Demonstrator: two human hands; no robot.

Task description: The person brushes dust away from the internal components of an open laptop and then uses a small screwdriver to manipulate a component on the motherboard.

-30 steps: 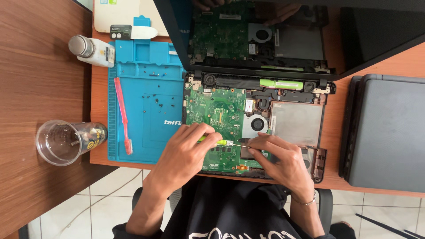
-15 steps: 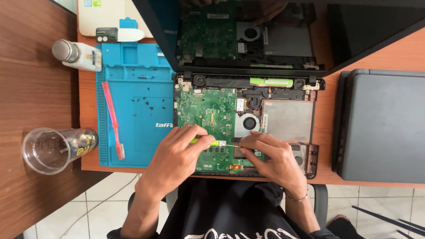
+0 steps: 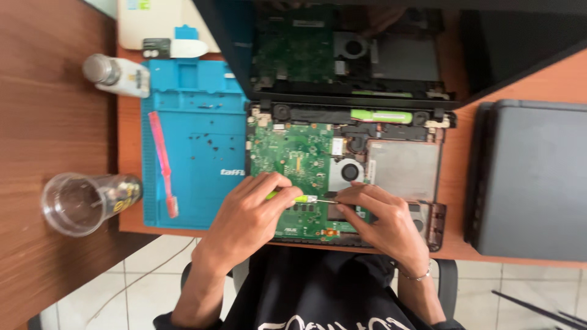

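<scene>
Little is being changed since the earlier frame: the screwdriver (image 3: 298, 198) is still being gripped by the closed left hand (image 3: 254, 214), steadied by right hand (image 3: 379, 220) fingertips, over the already uncovered laptop's circuit board (image 3: 292, 156).

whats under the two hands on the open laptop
The green circuit board lies under both. The left hand grips a yellow-green screwdriver; the right hand steadies its tip. The screw or part under the fingers is covered.

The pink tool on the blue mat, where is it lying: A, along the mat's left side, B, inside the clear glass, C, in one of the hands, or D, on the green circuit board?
A: the pink tool lies lengthwise along the left side of the blue mat, apart from both hands.
</scene>
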